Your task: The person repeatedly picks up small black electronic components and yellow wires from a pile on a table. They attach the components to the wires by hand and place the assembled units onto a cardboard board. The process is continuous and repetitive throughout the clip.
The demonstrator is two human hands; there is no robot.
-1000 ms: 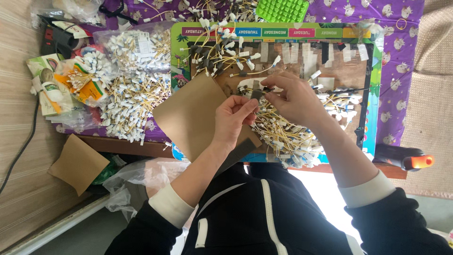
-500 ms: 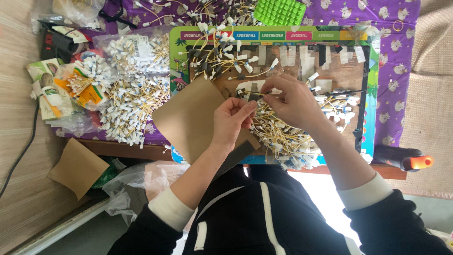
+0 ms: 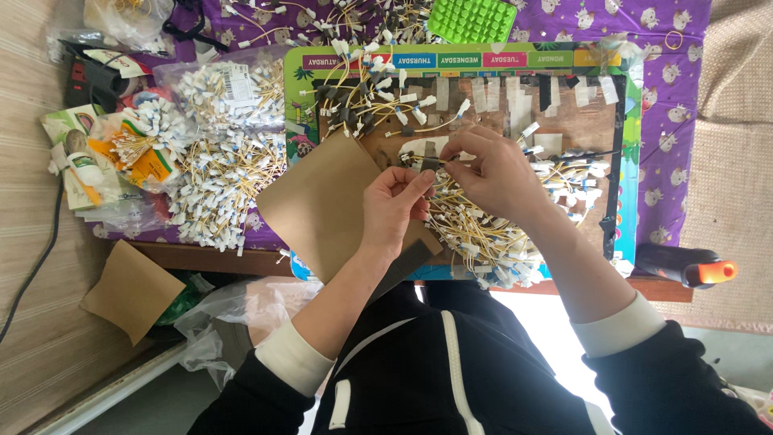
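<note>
My left hand (image 3: 394, 209) and my right hand (image 3: 495, 173) meet over a brown work board (image 3: 580, 121) and pinch a thin yellow wire with a small dark piece (image 3: 428, 163) between their fingertips. Under my right wrist lies a heap of yellow wires with white tags (image 3: 483, 242). A brown cardboard sheet (image 3: 318, 205) lies just left of my left hand. More loose wires with dark and white ends (image 3: 362, 101) lie at the board's far left.
A big pile of tagged wires (image 3: 217, 177) and plastic bags cover the left of the table. A green studded mat (image 3: 471, 18) lies at the far edge. A glue gun with an orange tip (image 3: 684, 266) rests at the right. Cardboard and bags sit on the floor.
Both hands stay together at the same spot over the wires; fingers have shifted only slightly on the piece.
</note>
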